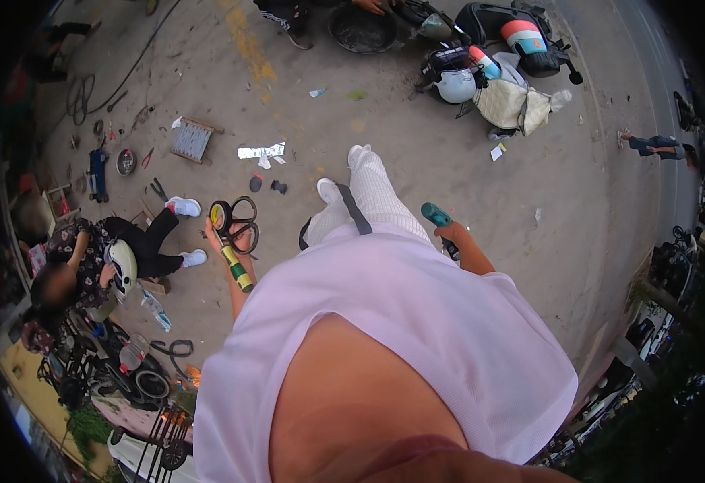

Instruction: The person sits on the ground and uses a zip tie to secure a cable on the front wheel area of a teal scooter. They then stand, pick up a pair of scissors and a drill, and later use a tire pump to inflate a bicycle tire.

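Note:
My left hand [243, 240] is closed around several things at once. Among them are black-handled scissors [253, 211], a roll of tape [219, 216] with a yellow core, and a yellow-and-green handled tool [238, 270] that looks like a screwdriver. The scissors' blades are mostly hidden by the hand. On the other side of my body, my right hand [454, 233] grips a teal and black power drill [435, 214], held low beside my leg. Both hands are above the concrete ground, apart from each other.
At left a person [147, 245] sits with a white helmet [122, 267]. Nearby lie a blue floor jack [98, 175], a metal bowl [126, 162], a small stool [193, 141] and pliers [159, 190]. A parked scooter [521, 44] and a black basin [362, 30] stand ahead.

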A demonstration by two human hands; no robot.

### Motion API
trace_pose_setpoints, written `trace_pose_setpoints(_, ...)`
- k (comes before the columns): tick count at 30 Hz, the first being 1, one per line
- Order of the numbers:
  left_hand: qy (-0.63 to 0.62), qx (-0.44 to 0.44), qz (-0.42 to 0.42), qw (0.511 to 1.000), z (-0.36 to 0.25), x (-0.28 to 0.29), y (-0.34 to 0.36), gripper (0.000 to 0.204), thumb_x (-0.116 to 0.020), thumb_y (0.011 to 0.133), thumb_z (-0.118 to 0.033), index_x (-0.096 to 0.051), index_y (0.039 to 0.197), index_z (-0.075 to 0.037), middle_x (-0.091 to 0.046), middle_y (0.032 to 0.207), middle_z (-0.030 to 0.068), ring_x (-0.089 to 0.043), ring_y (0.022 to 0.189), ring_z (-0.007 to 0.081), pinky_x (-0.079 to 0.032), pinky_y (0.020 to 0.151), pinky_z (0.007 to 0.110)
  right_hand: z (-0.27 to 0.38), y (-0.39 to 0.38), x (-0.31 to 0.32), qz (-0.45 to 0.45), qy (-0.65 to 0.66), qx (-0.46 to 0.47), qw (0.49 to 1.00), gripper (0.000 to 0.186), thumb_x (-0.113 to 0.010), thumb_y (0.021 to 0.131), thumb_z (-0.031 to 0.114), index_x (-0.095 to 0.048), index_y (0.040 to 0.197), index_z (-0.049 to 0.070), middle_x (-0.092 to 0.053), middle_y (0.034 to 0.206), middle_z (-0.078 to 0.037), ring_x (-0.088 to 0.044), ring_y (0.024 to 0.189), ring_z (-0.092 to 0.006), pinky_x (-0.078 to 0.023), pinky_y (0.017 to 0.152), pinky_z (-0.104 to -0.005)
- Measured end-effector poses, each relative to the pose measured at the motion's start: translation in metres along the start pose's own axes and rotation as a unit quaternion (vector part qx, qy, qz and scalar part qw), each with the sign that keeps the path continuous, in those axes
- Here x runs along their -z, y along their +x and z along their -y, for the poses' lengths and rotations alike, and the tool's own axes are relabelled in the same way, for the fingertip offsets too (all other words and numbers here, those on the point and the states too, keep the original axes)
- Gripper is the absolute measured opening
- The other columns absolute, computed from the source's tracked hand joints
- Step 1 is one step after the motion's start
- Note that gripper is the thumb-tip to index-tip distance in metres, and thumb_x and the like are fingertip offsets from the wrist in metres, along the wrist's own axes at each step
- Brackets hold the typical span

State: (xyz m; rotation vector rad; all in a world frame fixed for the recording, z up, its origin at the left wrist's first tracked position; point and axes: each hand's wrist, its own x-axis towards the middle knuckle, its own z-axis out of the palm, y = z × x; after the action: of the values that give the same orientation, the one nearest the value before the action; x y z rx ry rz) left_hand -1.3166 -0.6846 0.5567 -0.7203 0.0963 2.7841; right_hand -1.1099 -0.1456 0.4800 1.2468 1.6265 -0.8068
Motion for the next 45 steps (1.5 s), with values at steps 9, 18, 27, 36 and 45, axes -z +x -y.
trace_pose_setpoints(9, 0.074, -0.023, -0.017, 0.997, -0.033, -0.042, 0.053, 0.028, -0.057, 0.086, -0.038, -0.051, 0.071, -0.015, -0.05, 0.06, -0.0067, -0.042, 0.048, 0.0081, -0.033, 0.043, 0.025, 0.152, 0.051, 0.008, 0.024, -0.043, 0.076, 0.996, 0.036, -0.072, 0.066, 0.022, -0.06, 0.086, -0.005, -0.06, 0.068, -0.013, -0.062, 0.052, -0.0239, -0.05, 0.046, -0.0357)
trace_pose_setpoints(18, 0.102, -0.042, -0.012, 0.994, -0.034, -0.124, 0.097, 0.029, -0.053, 0.091, -0.037, -0.048, 0.074, -0.014, -0.049, 0.063, -0.0072, -0.043, 0.051, 0.006, -0.036, 0.048, 0.024, 0.236, 0.125, 0.042, 0.028, -0.067, 0.088, 0.993, 0.04, -0.07, 0.067, 0.021, -0.059, 0.094, -0.005, -0.061, 0.071, -0.014, -0.062, 0.053, -0.0251, -0.049, 0.046, -0.0376)
trace_pose_setpoints(27, 0.071, -0.021, 0.019, 0.997, -0.045, -0.111, 0.145, 0.029, -0.053, 0.09, -0.039, -0.05, 0.082, -0.011, -0.048, 0.061, -0.0057, -0.031, 0.041, 0.0065, -0.024, 0.038, 0.025, 0.291, 0.146, 0.079, -0.037, -0.084, 0.111, 0.99, 0.04, -0.071, 0.066, 0.024, -0.06, 0.092, -0.005, -0.062, 0.072, -0.015, -0.062, 0.053, -0.0265, -0.05, 0.046, -0.0386)
trace_pose_setpoints(36, 0.12, 0.026, -0.055, 0.991, -0.072, -0.122, 0.189, 0.034, -0.05, 0.092, -0.041, -0.049, 0.072, -0.013, -0.053, 0.065, -0.0017, -0.053, 0.059, 0.0108, -0.044, 0.053, 0.031, 0.325, 0.105, 0.075, 0.001, -0.082, 0.008, 0.997, 0.043, -0.067, 0.067, 0.032, -0.068, 0.098, 0.001, -0.068, 0.097, -0.017, -0.066, 0.092, -0.0272, -0.051, 0.078, -0.0371)
trace_pose_setpoints(45, 0.15, 0.062, -0.081, 0.983, -0.08, -0.152, 0.21, 0.04, -0.053, 0.09, -0.041, -0.059, 0.068, -0.008, -0.063, 0.067, 0.0036, -0.06, 0.064, 0.0178, -0.05, 0.059, 0.032, 0.322, 0.076, 0.029, -0.089, -0.109, 0.091, 0.986, 0.042, -0.068, 0.066, 0.034, -0.066, 0.084, -0.004, -0.067, 0.077, -0.016, -0.067, 0.067, -0.0253, -0.051, 0.061, -0.037)
